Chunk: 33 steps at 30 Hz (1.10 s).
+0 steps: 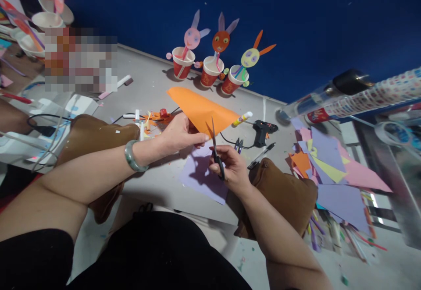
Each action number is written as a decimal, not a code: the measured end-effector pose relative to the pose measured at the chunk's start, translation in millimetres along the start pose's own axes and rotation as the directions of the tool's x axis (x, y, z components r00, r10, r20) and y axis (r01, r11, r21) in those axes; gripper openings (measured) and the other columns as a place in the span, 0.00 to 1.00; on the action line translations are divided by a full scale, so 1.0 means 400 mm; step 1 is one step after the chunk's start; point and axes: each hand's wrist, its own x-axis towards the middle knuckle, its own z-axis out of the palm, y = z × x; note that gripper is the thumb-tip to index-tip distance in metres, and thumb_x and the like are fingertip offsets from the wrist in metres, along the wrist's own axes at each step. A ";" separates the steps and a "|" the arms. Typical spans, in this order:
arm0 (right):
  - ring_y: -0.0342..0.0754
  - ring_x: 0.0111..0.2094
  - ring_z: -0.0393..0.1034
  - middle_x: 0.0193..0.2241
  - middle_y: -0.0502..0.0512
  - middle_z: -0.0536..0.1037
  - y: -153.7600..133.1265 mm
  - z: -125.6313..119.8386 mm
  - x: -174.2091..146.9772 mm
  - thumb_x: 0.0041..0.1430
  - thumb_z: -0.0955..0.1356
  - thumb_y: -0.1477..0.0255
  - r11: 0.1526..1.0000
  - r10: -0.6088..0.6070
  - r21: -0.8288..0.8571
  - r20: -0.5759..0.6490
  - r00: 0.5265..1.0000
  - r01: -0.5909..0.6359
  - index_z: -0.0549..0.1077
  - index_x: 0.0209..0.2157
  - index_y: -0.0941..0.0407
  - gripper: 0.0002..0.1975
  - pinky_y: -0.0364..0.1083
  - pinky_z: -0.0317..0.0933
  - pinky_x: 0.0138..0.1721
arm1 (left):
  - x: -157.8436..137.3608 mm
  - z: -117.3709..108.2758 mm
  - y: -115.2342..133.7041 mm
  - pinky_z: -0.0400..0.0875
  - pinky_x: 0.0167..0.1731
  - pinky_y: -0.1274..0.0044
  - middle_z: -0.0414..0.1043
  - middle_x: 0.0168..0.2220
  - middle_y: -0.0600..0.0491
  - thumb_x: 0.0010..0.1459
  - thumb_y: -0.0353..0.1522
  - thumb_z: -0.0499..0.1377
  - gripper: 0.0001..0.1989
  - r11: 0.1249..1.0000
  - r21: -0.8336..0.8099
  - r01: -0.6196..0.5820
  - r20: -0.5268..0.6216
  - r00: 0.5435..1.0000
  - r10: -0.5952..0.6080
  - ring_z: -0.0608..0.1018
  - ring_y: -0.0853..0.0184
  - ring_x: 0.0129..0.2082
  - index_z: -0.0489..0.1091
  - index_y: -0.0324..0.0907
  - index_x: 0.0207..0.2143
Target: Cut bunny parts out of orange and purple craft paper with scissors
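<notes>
My left hand [179, 136] pinches the near edge of an orange sheet of paper [200, 108], which is held up off the table and curves a little. In my right hand [232, 167] is a pair of scissors [215, 150], its blades pointing up at the paper's lower edge. The blades look slightly parted; whether they touch the paper I cannot tell. Below both hands a purple sheet of paper [204, 176] lies on the table. Near the right hand are a black pen [263, 155], a black glue gun [261, 132] and a yellow glue stick [241, 119].
Red paper cups [208, 73] with paper rabbit figures stand at the back. Brown cushions [283, 193] rest under both forearms. Coloured paper scraps [332, 158] and a stack of patterned cups [371, 93] lie right. Power strips and cords [49, 128] are left, near another person's arm [13, 121].
</notes>
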 end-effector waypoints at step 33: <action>0.43 0.24 0.68 0.24 0.46 0.73 -0.008 -0.015 0.002 0.46 0.80 0.50 0.999 0.014 0.040 0.035 0.999 -0.015 0.73 0.44 0.53 0.30 0.45 0.63 0.28 | 0.004 0.003 -0.019 0.73 0.26 0.81 0.76 0.33 0.56 0.44 0.26 0.68 0.24 0.985 -0.160 -0.061 -0.049 0.997 0.053 0.77 0.73 0.26 0.63 0.42 0.44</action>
